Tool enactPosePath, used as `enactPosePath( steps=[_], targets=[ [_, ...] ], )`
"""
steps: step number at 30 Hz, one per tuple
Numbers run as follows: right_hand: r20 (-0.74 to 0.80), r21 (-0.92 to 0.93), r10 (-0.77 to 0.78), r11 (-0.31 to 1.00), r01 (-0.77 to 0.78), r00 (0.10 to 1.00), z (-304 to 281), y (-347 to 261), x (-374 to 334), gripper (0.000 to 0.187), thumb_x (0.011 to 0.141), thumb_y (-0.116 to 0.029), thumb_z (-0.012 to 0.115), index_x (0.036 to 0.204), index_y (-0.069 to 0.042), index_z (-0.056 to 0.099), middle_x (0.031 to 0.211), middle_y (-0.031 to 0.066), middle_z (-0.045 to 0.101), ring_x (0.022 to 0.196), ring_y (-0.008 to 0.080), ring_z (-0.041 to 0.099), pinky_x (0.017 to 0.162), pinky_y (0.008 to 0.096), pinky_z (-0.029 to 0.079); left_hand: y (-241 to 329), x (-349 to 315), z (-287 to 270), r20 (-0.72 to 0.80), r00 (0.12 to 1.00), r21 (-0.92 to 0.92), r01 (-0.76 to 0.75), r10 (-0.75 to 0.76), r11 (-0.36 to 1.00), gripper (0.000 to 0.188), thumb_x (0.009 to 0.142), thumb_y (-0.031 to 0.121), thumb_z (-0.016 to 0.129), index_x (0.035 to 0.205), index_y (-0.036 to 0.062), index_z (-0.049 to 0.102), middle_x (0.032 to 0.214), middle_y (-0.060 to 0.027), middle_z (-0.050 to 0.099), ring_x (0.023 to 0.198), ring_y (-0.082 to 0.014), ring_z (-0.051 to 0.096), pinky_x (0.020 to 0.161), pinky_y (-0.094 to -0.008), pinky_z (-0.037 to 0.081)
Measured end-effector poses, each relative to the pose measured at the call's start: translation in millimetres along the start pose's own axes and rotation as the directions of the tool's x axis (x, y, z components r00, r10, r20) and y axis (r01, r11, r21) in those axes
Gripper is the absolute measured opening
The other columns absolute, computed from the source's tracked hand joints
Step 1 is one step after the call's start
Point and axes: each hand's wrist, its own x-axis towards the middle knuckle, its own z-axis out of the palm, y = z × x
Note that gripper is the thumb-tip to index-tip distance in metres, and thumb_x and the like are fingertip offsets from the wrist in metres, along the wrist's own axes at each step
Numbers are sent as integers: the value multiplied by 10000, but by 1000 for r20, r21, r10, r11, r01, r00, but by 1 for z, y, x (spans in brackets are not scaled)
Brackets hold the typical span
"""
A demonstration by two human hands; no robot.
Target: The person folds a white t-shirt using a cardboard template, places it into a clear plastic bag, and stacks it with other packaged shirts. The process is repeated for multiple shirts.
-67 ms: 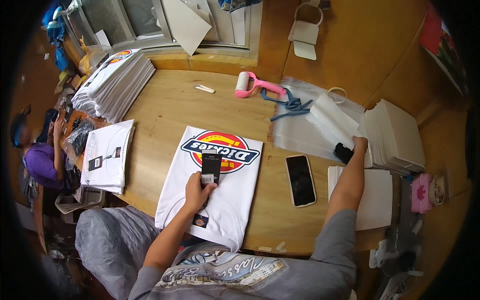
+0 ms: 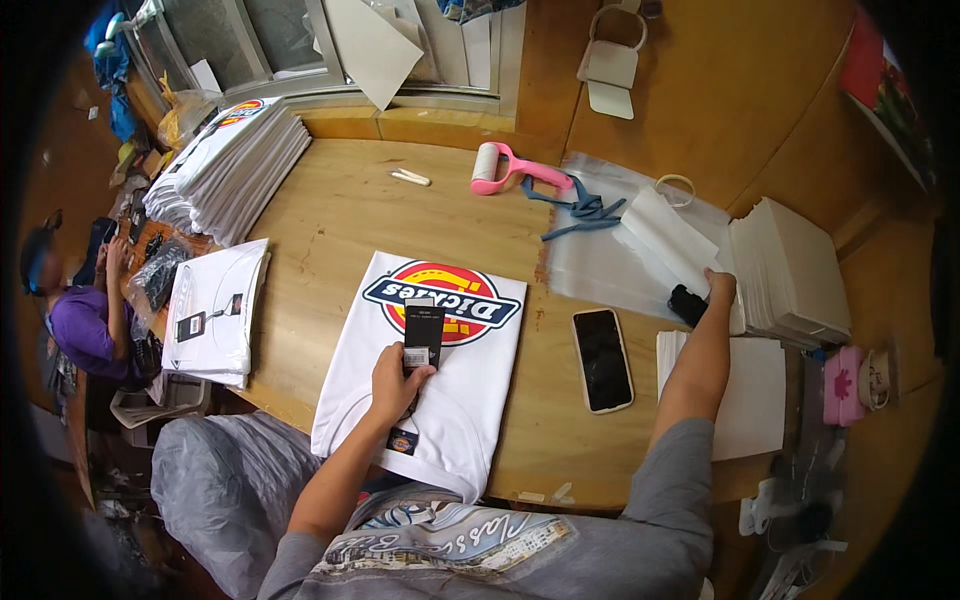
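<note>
A folded white T-shirt (image 2: 440, 390) lies in front of me, a red, yellow and blue printed logo at its far end. Over it, my left hand (image 2: 398, 380) grips a black hang tag (image 2: 424, 330) with a white barcode sticker near its lower end. A small dark label (image 2: 403, 441) shows at the shirt's neckline. Out to the right, my right hand (image 2: 720, 287) is closed beside a small black object (image 2: 687, 306). Its fingers are mostly hidden, so their hold is unclear. A curled white sheet (image 2: 668, 238) lies just beyond that hand.
A phone (image 2: 603, 360) lies between shirt and right forearm. White paper stacks (image 2: 785, 270) stand right. Beyond are a pink lint roller (image 2: 515, 170), blue strips (image 2: 580, 212) and clear plastic (image 2: 590, 270). Folded shirts (image 2: 245, 170) and a bagged shirt (image 2: 215, 310) sit left, near another person (image 2: 90, 325).
</note>
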Motion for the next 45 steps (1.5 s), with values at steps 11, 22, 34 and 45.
enactPosePath(
  steps=[11, 22, 34, 45],
  targets=[
    [-243, 872, -505, 261, 415, 828, -2, -145, -210, 259, 751, -37, 593, 998, 13, 531, 898, 100, 579, 803, 204, 546, 700, 270, 433, -4, -6, -9, 50, 998, -212, -15, 26, 977, 138, 759, 102, 524, 797, -8, 450, 700, -182, 491, 665, -356, 469, 597, -407, 369],
    [282, 40, -833, -487, 873, -477, 118, -86, -460, 293, 672, -108, 506, 954, -83, 582, 1053, 182, 516, 946, 213, 511, 919, 406, 322, 47, -2, -64, 73, 678, -163, -715, 731, 680, 197, 735, 158, 554, 777, 6, 436, 1149, -166, 416, 1141, -348, 341, 909, -448, 277],
    [381, -80, -865, -383, 920, -327, 98, -54, -455, 109, 675, -6, 488, 731, 28, 575, 969, 87, 544, 1096, 235, 424, 900, 446, 330, -1, 42, -62, 517, 788, -75, -346, 333, 935, 225, 838, 224, 447, 806, 8, 393, 711, -171, 539, 718, -361, 523, 756, -445, 358],
    [404, 48, -548, 812, 581, 732, 84, -48, -485, 414, 739, -184, 585, 1120, -63, 475, 1062, 161, 510, 887, 253, 534, 752, 346, 427, -15, 52, -55, 577, 791, -245, -69, 203, 967, 237, 828, 199, 459, 871, -25, 397, 791, -227, 513, 724, -369, 524, 629, -424, 414]
  ],
)
